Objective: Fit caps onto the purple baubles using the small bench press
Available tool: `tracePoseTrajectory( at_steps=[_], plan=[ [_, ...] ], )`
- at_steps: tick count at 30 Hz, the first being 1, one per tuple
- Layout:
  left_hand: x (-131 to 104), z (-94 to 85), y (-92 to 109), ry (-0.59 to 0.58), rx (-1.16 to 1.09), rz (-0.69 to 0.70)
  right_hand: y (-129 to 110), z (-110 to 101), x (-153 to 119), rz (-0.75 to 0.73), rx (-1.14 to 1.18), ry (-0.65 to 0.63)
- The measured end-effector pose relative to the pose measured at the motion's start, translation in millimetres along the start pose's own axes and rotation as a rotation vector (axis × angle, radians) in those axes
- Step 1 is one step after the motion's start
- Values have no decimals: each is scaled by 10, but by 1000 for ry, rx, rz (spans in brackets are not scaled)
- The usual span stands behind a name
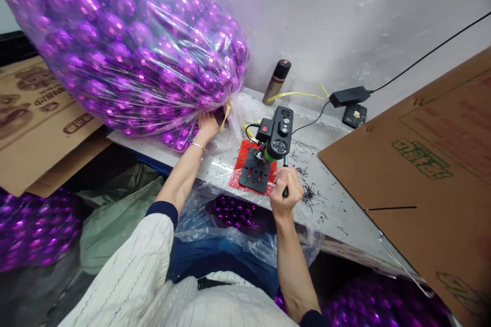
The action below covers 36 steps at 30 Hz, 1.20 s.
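My right hand (pixel 286 190) is wrapped round the black-ended lever handle (pixel 285 192) of a small black bench machine (pixel 281 133). The machine's slotted base plate (pixel 253 169) rests on a red sheet (pixel 238 166) on the table. My left hand (pixel 208 125) reaches to the gathered mouth of a large clear plastic bag (pixel 153 51) full of shiny purple balls. Its fingertips are hidden among the balls and film, so I cannot see whether they hold a ball. A yellow tie (pixel 226 115) hangs at the bag's neck beside that hand.
A spray can (pixel 276 82) and a black power adapter (pixel 350 96) stand behind the machine. Small dark scraps (pixel 308 192) litter the white table (pixel 333 214). Cardboard boxes flank it at left (pixel 49 127) and right (pixel 425 163). More purple balls (pixel 235 210) lie below the table edge.
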<state>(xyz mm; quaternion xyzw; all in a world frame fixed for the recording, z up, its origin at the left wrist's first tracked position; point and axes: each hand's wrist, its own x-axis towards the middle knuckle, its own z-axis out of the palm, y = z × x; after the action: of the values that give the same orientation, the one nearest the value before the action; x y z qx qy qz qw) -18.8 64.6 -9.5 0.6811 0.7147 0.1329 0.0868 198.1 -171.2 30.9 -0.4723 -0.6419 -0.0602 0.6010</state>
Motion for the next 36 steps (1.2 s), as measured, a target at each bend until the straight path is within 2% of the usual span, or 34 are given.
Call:
tracePoseTrajectory(
  at_steps=[4,7,9,11,13,15,18,22,25,28,33,36],
  plan=[
    [95,-3,-9,-69,5,-91,-5,-1,-2,6,-2,-5],
    [56,4,-21,-70,-60,-68,-7,-3,-6,14,-3,-13],
    [-23,-19,-52,-34,-227,6,-2,-5,-8,9,-11,-18],
    [-155,-74,-105,32,-510,91,9,-6,-9,2,-20,-23],
    [-357,-152,-169,74,-844,136,19,-5,-7,-3,-24,-20],
    [-638,-228,-225,32,-1167,128,25,-2,-4,-2,-18,-12],
    [-1160,-263,-242,-183,-1532,41,22,3,1,7,1,-7],
    [-1775,-87,-71,-448,-1836,-157,16,7,10,10,6,6],
    [-2020,129,121,-540,-1960,-310,17,2,17,10,-8,8],
    [-2107,282,258,-575,-1985,-402,19,-11,18,23,-16,-13],
    [-2117,330,358,-547,-1921,-374,20,-23,12,16,-5,-26],
    [-2088,331,398,-476,-1869,-362,21,-22,8,20,-6,-28]
  ],
)
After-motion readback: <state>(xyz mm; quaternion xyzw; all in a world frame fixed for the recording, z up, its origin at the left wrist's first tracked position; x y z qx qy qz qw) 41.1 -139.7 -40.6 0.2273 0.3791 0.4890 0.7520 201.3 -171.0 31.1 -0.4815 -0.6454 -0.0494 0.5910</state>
